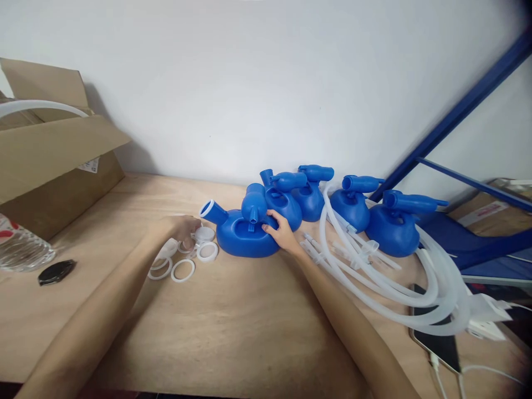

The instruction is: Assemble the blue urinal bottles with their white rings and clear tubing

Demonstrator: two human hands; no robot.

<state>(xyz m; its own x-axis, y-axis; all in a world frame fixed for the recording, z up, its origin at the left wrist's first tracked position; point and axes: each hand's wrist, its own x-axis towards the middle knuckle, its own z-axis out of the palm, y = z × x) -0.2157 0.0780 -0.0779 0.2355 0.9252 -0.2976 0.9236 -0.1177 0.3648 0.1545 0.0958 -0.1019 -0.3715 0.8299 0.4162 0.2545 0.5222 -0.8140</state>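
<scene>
My right hand (285, 231) grips a blue plastic urinal bottle (233, 239) at its right end, thumb and fingers around the handle. The bottle lies on the table with its spout tilted up to the left, a white ring around the mouth. A blue funnel-like piece (254, 204) sits on top of it. My left hand (183, 228) reaches into a small group of clear and white lids and rings left of the bottle; its fingers are curled, and what they pinch is hidden. A white ring (183, 281) and a round lid (207, 252) lie near it.
Several more blue bottles (394, 231) stand behind and to the right. Coiled clear tubing (374, 288) covers the right side, partly over a phone (440, 341). On the left are a cardboard box (66, 191), a water bottle (27, 252) and a black object (57, 272).
</scene>
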